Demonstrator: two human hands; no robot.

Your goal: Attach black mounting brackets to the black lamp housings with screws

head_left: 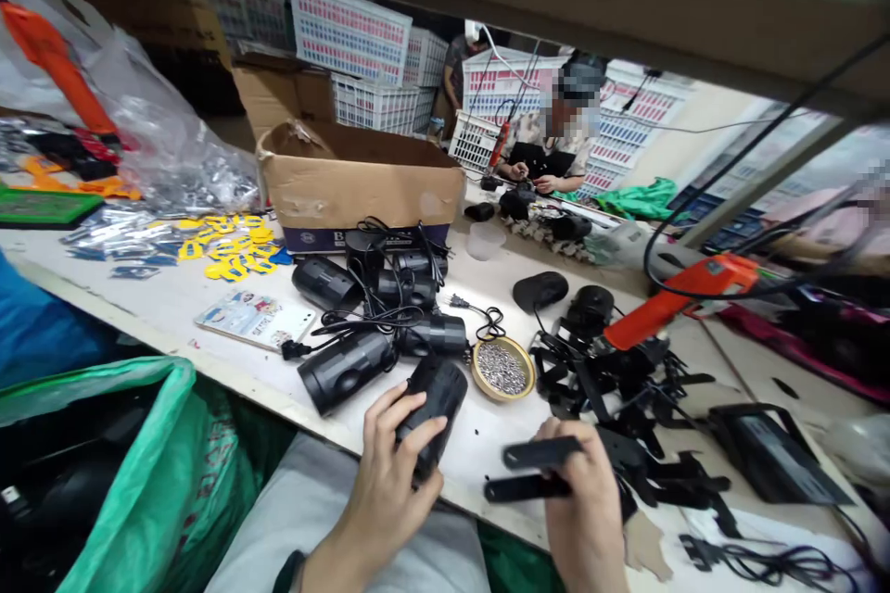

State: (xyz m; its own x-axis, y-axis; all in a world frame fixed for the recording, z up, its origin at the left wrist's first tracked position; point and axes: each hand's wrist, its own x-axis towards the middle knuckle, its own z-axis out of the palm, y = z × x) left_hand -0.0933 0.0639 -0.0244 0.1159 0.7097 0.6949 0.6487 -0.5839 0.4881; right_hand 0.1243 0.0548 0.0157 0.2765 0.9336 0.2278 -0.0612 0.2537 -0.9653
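Observation:
My left hand [393,473] is wrapped round a black cylindrical housing [439,403], tilted at the table's front edge. In my right hand [584,491] is a black U-shaped bracket [539,454], its two flat arms pointing left toward the housing but apart from it. Beyond the left hand lie several more black cylindrical housings [348,371] with coiled cords. A yellow bowl [476,378] of small metal screws stands just past the held housing. To the right of the bowl is a heap of black brackets [646,473], partly behind my right hand.
An orange electric screwdriver [667,306] lies over the bracket heap. A cardboard box [362,185] stands at the back. Yellow parts [233,246] and a phone [254,320] lie left. A green bag [187,482] sits below the edge. Across the table, a person [549,139] works.

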